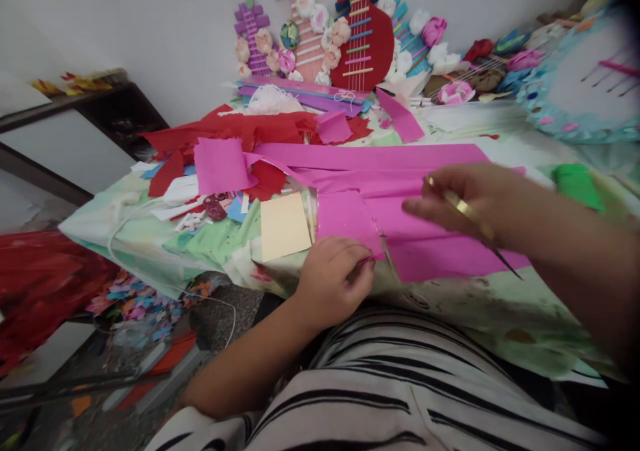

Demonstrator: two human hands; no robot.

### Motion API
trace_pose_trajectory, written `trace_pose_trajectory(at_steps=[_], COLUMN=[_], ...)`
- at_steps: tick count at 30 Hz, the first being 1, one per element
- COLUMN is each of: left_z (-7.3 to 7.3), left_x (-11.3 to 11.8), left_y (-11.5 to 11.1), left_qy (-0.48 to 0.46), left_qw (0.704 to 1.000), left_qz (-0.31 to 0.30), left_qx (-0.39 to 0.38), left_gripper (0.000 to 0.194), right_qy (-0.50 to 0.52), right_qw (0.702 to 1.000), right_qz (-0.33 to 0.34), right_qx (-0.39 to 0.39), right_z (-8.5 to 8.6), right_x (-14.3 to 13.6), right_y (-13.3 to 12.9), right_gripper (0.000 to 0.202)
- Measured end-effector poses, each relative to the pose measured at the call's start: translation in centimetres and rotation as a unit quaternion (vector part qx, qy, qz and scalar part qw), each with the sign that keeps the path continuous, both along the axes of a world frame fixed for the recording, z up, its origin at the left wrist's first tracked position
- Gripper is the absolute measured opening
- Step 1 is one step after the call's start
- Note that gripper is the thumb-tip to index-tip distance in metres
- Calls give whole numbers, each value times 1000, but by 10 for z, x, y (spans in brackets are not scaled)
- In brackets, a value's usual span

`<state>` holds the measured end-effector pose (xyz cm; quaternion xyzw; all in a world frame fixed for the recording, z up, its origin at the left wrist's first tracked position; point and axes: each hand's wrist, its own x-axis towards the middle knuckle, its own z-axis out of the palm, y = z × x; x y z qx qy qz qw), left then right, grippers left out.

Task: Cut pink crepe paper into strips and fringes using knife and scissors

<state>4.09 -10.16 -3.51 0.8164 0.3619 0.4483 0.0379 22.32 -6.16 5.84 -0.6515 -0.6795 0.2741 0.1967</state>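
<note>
At the table's front edge my left hand [336, 279] pinches the near corner of a cut piece of pink crepe paper [345, 216]. My right hand [463, 201], smeared a little by motion, is closed around gold-coloured scissors [470, 216] above a larger pink sheet [425, 254]. The scissors' dark blade tip points down and to the right, away from the paper's cut edge. A narrow gap parts the small piece from the large sheet. Left of the small piece lies a pale yellow square of card [285, 225].
Red paper [240, 129], a curled pink piece [223, 164] and scraps cover the table's left side. Paper-decorated instrument shapes, among them a red one [363, 47], lean on the wall. A green roll [579, 186] lies at right. Red material [45, 291] hangs at lower left.
</note>
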Motion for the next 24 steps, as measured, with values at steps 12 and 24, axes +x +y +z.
trace_pose_trajectory(at_steps=[12, 24], left_z=[10, 5], left_x=[-1, -4], left_y=[2, 10], left_qy=[-78, -199], left_qw=[992, 961], left_qz=[71, 102], left_qx=[-73, -165], left_gripper=[10, 10], right_qy=[-312, -285], right_qw=[938, 941], right_qz=[119, 172], right_qx=[90, 58], right_z=[-55, -57], right_x=[-12, -6], right_y=[-48, -51], right_gripper=[28, 13])
